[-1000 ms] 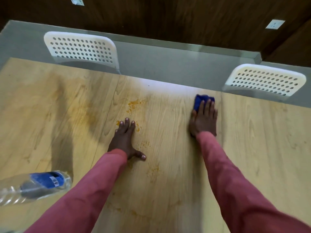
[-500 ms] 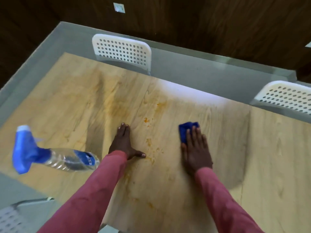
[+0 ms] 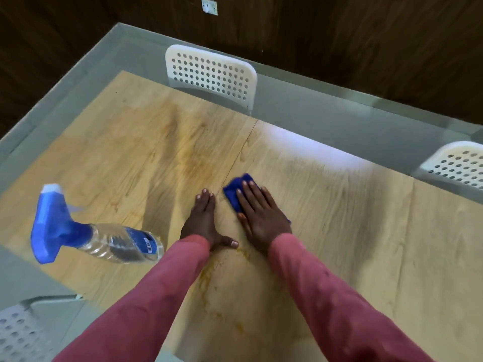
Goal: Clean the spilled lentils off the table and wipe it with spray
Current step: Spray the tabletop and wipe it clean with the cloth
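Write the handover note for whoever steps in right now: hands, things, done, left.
Left hand: flat on the table, fingers straight, holding nothing.
Right hand: flat on the blue cloth, pressing it to the table beside the left hand.
Spray bottle: lying on its side at the table's left edge, nozzle pointing away from the person.
Done: no whole lentils visible; wiping is under way.
Left: orange smears between the arms and a faint yellowish streak beyond the left hand need wiping, perhaps with more spray.
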